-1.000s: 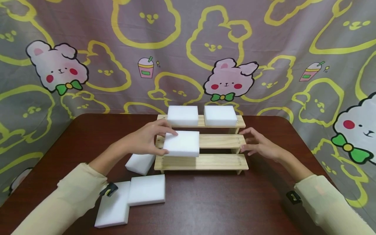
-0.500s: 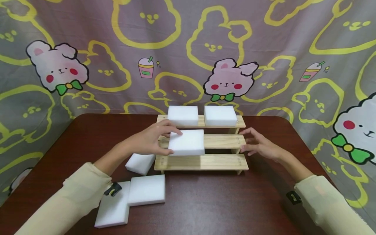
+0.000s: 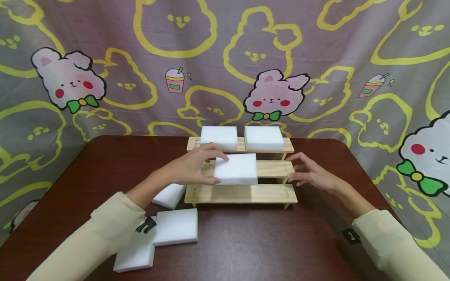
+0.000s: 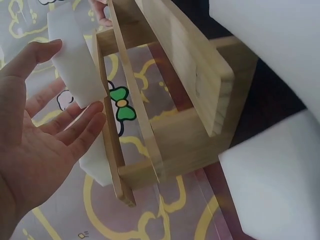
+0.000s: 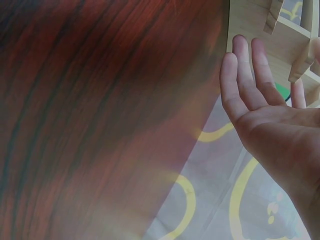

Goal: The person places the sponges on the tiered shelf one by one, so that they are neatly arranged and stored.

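Head view: the left hand (image 3: 191, 167) has shifted a white block (image 3: 236, 168) rightward from the left part of the wooden rack (image 3: 242, 194); it is now mid-width at the middle shelf (image 3: 275, 169), nearer the right hand (image 3: 314, 175). Whether it rests there is unclear.

Left wrist view: that grip is clamped on the block's end.

Right wrist view: fingers apart beside the rack, holding nothing.

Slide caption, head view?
Left hand holding a white block at a wooden rack, right hand at its right end.
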Motion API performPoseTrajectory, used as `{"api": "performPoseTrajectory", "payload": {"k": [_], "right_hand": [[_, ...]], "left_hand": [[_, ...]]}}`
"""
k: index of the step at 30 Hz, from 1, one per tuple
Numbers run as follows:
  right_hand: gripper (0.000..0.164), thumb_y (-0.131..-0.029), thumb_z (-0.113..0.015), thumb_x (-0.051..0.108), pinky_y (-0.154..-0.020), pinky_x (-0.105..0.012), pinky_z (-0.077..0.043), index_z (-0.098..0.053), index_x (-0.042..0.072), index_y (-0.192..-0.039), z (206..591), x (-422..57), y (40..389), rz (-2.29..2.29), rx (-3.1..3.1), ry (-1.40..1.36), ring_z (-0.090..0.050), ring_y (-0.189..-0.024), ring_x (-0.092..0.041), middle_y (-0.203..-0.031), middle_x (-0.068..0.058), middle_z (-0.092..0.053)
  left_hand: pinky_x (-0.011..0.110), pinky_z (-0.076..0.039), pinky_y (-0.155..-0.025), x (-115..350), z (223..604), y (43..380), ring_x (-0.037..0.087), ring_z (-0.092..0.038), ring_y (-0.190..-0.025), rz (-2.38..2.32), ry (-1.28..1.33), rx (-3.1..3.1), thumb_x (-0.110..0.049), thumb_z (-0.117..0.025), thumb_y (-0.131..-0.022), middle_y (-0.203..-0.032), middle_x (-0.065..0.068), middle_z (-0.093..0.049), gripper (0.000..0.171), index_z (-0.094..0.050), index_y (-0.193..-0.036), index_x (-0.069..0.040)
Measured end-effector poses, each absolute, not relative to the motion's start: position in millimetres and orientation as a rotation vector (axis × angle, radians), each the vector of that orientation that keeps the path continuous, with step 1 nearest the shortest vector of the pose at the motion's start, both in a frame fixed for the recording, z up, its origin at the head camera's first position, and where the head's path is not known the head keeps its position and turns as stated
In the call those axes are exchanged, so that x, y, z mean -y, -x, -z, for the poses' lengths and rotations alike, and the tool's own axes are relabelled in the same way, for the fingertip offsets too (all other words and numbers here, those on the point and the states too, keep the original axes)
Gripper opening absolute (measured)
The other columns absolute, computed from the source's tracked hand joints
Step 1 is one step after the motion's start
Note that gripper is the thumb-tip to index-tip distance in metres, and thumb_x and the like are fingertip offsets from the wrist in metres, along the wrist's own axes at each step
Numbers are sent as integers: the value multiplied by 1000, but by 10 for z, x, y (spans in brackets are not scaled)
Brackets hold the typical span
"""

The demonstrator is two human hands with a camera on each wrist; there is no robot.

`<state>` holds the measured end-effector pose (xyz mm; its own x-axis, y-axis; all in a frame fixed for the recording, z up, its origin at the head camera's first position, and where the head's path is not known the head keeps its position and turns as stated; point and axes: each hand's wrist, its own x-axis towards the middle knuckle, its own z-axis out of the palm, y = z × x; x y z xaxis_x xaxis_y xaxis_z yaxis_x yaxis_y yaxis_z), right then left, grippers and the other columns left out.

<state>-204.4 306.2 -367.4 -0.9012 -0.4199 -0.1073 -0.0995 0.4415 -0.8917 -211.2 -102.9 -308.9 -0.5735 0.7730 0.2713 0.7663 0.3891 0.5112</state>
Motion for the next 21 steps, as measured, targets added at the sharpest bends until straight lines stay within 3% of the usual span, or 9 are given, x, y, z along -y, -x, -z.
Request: {"api": "performPoseTrajectory", "payload": {"k": [21], "right_hand": [[56,-101,-65,11,-81,-42,-58,-31,-1,-143,3674,-3065,2050,1448,-2377,452,-70,-99,-25,-117,-23,-63]], "left_hand": [[41,-50,-100,667,3185,2076,24,-57,-116,-909,-1446,-2625,-23,-87,-85,-128,10,-61,47,-68,-124,-5]]}}
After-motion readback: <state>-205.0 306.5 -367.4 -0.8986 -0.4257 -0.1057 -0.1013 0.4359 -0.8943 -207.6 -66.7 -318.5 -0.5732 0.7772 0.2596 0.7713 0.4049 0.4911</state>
